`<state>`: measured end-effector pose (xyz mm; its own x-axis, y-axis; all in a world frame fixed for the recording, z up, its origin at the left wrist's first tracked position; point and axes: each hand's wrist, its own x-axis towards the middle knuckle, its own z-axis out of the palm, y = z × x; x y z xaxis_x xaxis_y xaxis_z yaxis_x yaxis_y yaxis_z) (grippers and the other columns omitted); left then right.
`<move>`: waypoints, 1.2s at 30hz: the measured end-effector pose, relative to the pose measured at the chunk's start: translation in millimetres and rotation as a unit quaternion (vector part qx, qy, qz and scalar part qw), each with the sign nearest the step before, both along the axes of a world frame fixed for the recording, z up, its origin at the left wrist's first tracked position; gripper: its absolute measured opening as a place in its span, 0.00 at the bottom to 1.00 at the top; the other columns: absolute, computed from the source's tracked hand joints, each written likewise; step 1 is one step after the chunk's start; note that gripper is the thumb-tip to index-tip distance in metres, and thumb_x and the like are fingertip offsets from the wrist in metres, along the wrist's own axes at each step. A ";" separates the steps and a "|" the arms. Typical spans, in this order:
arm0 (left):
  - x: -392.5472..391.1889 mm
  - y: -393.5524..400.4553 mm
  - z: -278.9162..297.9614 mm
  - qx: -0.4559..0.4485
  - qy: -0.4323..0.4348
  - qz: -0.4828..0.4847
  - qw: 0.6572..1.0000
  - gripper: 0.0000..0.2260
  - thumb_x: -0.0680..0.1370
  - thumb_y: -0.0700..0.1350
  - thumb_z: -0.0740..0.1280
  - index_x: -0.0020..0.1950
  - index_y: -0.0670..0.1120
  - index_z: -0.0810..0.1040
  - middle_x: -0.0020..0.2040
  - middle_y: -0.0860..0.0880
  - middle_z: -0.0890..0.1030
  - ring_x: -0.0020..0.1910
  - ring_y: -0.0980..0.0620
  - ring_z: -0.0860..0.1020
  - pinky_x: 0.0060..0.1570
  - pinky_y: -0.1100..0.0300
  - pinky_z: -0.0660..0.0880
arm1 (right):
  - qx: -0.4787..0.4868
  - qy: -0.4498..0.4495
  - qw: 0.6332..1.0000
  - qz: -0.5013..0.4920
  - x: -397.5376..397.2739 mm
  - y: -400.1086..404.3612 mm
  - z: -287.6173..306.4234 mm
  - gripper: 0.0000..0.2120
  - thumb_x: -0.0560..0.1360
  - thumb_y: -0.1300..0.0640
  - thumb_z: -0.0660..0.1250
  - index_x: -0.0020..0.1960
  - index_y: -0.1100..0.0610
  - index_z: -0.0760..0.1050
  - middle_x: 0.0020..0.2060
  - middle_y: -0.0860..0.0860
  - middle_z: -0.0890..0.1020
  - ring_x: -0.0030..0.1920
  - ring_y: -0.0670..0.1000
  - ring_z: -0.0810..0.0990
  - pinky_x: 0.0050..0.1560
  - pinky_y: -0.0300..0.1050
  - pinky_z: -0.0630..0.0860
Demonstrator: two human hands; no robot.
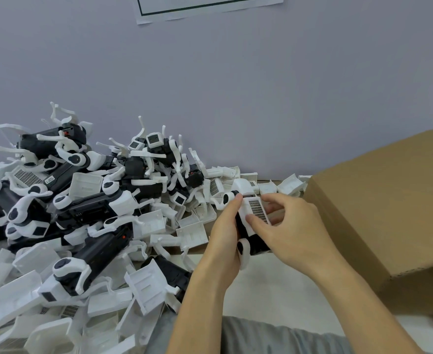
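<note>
A black-and-white toy body [251, 238] with round white joints sits between both hands near the middle of the view. My left hand [227, 226] grips it from the left side, fingers curled round it. My right hand [289, 223] pinches a white grille-patterned cover piece [255, 209] against the top of the toy, thumb on its lower edge and fingers over its far side. The toy's underside is hidden by my palms.
A large heap of similar black-and-white toy bodies and loose white plastic parts [82, 208] fills the left half. A brown cardboard box [389, 200] stands at the right. A pale wall [236, 85] rises behind, with a sheet of paper [205, 6] on it.
</note>
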<state>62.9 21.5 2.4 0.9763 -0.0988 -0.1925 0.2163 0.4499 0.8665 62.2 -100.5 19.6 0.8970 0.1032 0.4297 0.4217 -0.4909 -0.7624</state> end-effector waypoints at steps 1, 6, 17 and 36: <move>-0.6 -0.3 -0.2 0.012 0.007 0.001 1.000 0.23 0.84 0.57 0.54 0.55 0.47 0.87 0.55 0.46 0.86 0.51 0.50 0.86 0.53 0.53 0.81 | 0.002 0.000 1.000 -0.001 0.6 -1.0 -0.5 0.15 0.71 0.51 0.75 0.38 0.36 0.70 0.35 0.37 0.82 0.40 0.36 0.80 0.39 0.28 0.75; -0.5 -2.3 -0.4 0.039 0.018 0.030 0.999 0.21 0.83 0.57 0.56 0.60 0.48 0.84 0.57 0.47 0.86 0.60 0.47 0.82 0.73 0.43 0.64 | 0.031 -0.015 0.999 -0.013 0.3 -1.9 -1.1 0.16 0.70 0.53 0.75 0.34 0.38 0.70 0.38 0.26 0.79 0.39 0.35 0.80 0.36 0.27 0.74; 0.8 -2.5 -5.3 0.051 -0.063 0.032 0.996 0.21 0.84 0.55 0.58 0.62 0.42 0.81 0.52 0.43 0.87 0.47 0.49 0.86 0.35 0.60 0.80 | 0.009 -0.023 1.000 -0.012 1.1 3.5 -4.6 0.08 0.71 0.50 0.75 0.45 0.42 0.76 0.40 0.41 0.82 0.43 0.41 0.81 0.47 0.44 0.80; 3.3 -5.4 -9.1 0.056 -0.079 0.090 0.991 0.21 0.82 0.58 0.61 0.65 0.44 0.79 0.57 0.42 0.85 0.58 0.43 0.83 0.62 0.40 0.77 | 0.131 0.051 0.990 -0.002 6.2 -2.5 -6.0 0.06 0.78 0.50 0.68 0.45 0.49 0.82 0.39 0.42 0.85 0.42 0.39 0.82 0.45 0.35 0.77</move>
<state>66.2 16.1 -6.7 0.9951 0.0922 -0.0355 -0.0009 0.3682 0.9297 68.4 -103.0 13.6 0.9371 -0.0039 0.3490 0.3349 -0.2714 -0.9023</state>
